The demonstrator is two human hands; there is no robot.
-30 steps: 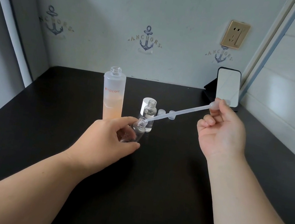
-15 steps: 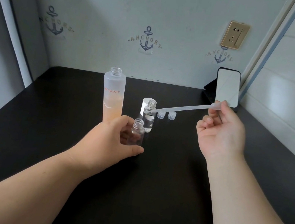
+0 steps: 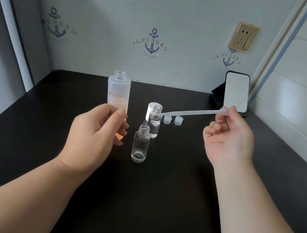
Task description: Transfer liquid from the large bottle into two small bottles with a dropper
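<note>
The large frosted bottle (image 3: 118, 91) stands open at centre left, with peach liquid in its lower half. In front of it two small clear bottles stand upright and uncapped: the near small bottle (image 3: 141, 144) and the far small bottle (image 3: 154, 121) with clear liquid in it. My left hand (image 3: 97, 135) hovers open just left of the near bottle, not touching it, and hides the large bottle's base. My right hand (image 3: 228, 136) pinches the bulb of the translucent dropper (image 3: 188, 112), whose tip points left at the far bottle's neck.
On the black table (image 3: 150, 198), a white cap (image 3: 150, 111) stands behind the far bottle and two small clear caps (image 3: 172, 119) lie to its right. A phone on a stand (image 3: 235, 94) leans at the back right corner. Walls close in behind and on both sides.
My left hand let go of the near small bottle and drew back to the left; the bottle now stands alone. The dropper tip rose from that bottle's mouth toward the far bottle's neck.
</note>
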